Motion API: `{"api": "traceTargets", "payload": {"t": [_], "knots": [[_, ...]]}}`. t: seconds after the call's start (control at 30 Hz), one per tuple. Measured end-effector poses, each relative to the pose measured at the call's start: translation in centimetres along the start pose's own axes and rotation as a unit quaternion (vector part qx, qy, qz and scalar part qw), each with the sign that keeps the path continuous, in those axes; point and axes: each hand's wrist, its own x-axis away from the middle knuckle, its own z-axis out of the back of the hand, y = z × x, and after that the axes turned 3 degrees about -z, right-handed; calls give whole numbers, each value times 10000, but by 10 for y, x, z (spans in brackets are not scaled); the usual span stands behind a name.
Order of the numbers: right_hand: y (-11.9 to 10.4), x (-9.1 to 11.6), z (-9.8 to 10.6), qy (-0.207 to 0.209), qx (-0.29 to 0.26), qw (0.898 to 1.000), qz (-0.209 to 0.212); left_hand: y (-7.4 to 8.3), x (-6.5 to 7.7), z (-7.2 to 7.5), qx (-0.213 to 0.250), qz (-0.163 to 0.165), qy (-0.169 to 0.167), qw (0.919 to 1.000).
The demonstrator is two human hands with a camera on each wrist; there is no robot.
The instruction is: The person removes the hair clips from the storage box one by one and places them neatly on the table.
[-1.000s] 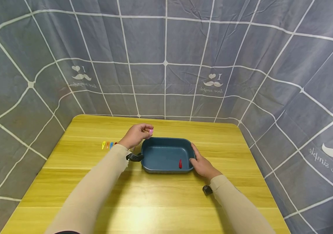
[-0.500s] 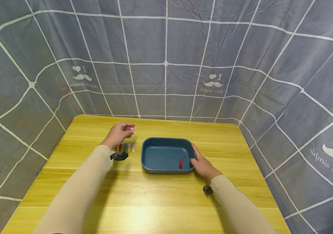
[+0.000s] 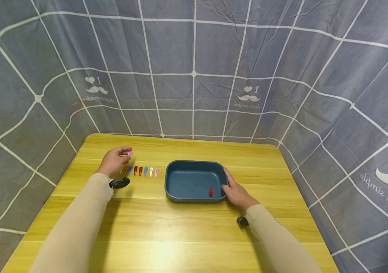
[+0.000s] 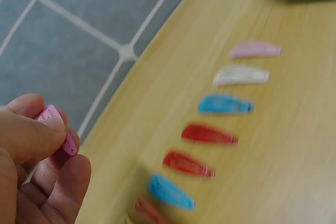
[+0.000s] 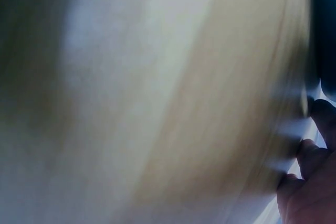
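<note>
My left hand (image 3: 113,161) pinches a pink snap hair clip (image 4: 69,144) between thumb and fingers, above the left end of a row of hair clips. The row has a pink clip (image 4: 255,49), a white clip (image 4: 241,75), blue ones and red ones, with an orange clip (image 4: 149,211) and a yellow one partly hidden by the hand. A dark blue plastic bin (image 3: 190,180) stands right of the row, with a red hair clip (image 3: 210,191) lying inside near its front right corner. My right hand (image 3: 237,192) grips the bin's right wall, thumb over the rim.
Everything stands on a yellow wood-grain table (image 3: 166,235). A grey curtain (image 3: 173,91) with white grid lines hangs behind the table and along both sides. The right wrist view is mostly blurred tabletop.
My left hand has moved left with the pink clip, from beside the bin's back left corner to the row's left end, uncovering several clips. The right hand and bin have stayed put.
</note>
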Motion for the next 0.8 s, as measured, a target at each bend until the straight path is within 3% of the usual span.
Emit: {"api": "traceTargets", "payload": {"t": [0.2,0.43,0.8], "knots": [[-1,1,1,-33,-9,10000,17,-22,8,15,-298,233,146,9992],[-2,3,2,-35,-30,10000,-7,-35,14,27,-748,389,320,9959],[-3,3,2,-66,3,10000,-25,-52,22,30,-967,646,166,9931]]}}
